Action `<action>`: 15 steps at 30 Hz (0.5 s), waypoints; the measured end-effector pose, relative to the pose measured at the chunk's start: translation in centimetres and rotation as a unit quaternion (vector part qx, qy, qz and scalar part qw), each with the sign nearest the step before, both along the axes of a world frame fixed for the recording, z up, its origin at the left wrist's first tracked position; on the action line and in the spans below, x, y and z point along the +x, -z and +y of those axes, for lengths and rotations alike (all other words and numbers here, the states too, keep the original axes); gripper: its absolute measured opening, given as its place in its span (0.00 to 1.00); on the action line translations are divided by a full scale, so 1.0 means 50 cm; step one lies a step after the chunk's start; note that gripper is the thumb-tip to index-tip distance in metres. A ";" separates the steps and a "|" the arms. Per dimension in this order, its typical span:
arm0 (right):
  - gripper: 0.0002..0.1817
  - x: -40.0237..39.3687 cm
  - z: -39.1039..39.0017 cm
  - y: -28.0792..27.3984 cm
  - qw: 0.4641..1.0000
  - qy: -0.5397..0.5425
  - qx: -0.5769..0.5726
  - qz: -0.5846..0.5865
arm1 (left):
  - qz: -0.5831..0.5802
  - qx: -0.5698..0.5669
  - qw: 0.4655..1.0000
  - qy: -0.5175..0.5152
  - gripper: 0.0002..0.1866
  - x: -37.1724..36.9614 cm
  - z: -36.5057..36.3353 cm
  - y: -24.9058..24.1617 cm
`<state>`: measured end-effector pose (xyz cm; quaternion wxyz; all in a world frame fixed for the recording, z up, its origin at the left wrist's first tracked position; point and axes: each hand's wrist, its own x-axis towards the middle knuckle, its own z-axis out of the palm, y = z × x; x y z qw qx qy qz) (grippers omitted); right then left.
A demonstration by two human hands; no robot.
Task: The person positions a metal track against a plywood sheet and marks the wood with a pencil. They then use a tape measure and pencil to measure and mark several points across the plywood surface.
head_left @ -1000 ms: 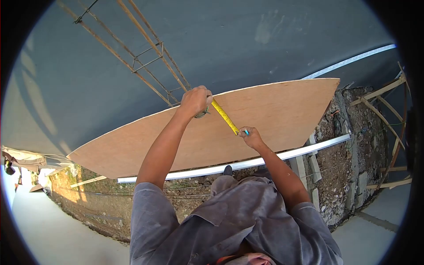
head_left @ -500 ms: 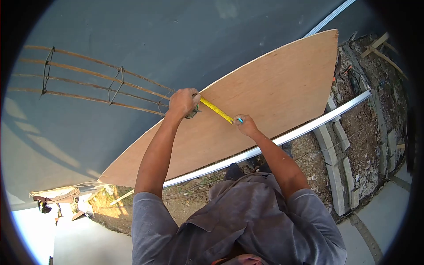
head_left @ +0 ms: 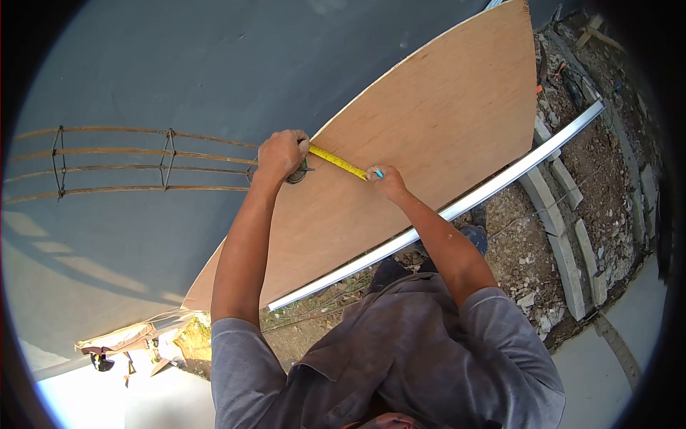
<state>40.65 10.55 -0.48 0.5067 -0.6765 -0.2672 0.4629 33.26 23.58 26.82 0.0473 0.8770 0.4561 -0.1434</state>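
Note:
My left hand (head_left: 282,156) is closed around a tape measure case (head_left: 298,174) at the upper curved edge of a plywood sheet (head_left: 443,100). From it the yellow tape blade (head_left: 337,161) runs down to the right across the wood. My right hand (head_left: 387,184) pinches the blade's far end against the sheet and also holds a thin blue-tipped marking tool (head_left: 379,174), probably a pen or pencil. Most of the case is hidden under my left fingers.
A rebar cage (head_left: 114,170) juts from the grey wall (head_left: 179,79) at left. A long metal bar (head_left: 500,189) lies along the sheet's lower edge. Concrete strips (head_left: 547,204) and rubble (head_left: 511,250) cover the ground at right.
The view has tilted, so the sheet and wall appear turned and shifted. Both hands show slightly farther left and higher, with the tape still stretched between them.

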 end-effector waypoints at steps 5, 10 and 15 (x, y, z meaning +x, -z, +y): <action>0.04 0.003 0.002 -0.025 1.000 -0.003 -0.027 0.010 | -0.009 0.038 0.999 0.014 0.11 0.001 -0.005 0.007; 0.04 -0.007 0.003 -0.014 0.999 0.027 -0.021 0.025 | 0.043 0.023 0.999 0.004 0.11 0.010 -0.002 0.008; 0.04 -0.010 0.002 -0.013 0.997 0.045 -0.038 0.042 | 0.040 0.059 0.997 0.020 0.11 0.009 -0.006 0.019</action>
